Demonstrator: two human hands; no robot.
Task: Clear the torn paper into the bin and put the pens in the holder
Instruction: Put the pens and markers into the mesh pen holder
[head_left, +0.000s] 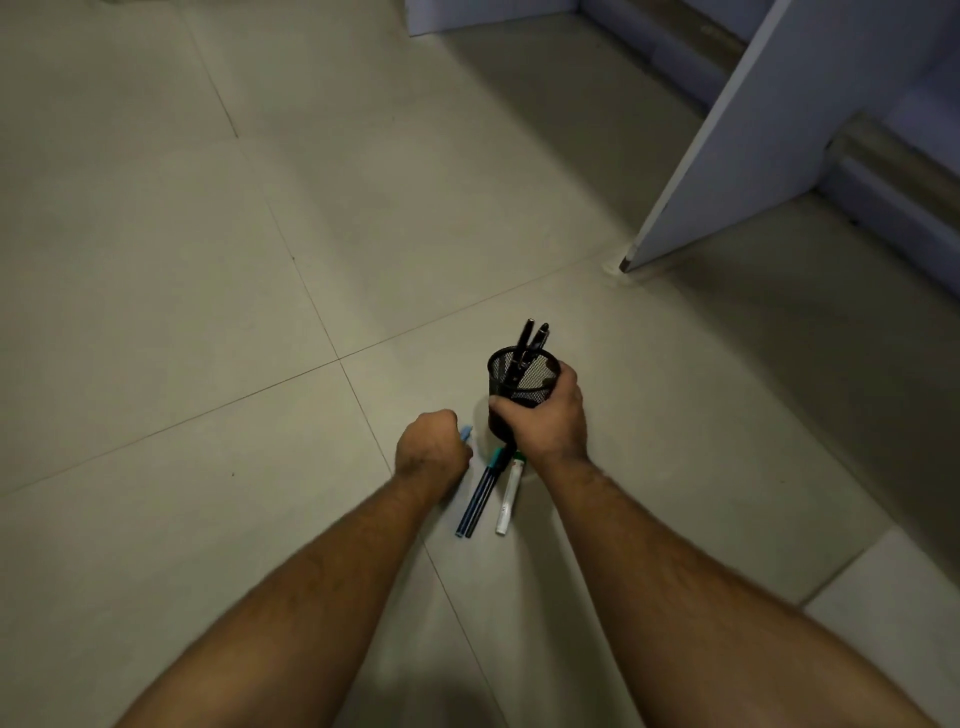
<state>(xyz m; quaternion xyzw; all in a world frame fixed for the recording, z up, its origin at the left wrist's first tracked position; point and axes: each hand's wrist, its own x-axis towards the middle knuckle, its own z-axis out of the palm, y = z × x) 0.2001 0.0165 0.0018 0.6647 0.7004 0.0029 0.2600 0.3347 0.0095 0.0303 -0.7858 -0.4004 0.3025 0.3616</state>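
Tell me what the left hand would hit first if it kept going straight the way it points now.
The left hand points forward along the floor, its fingers curled over a light blue pen. Beyond its knuckles only bare floor tile shows. The mesh holder sits to the right of that line, though depth is hard to judge.

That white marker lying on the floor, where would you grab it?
Probably by its bare middle, pinched from above across its width. The white marker lies flat; its far end is tucked under the right hand, and dark pens lie close on its left.
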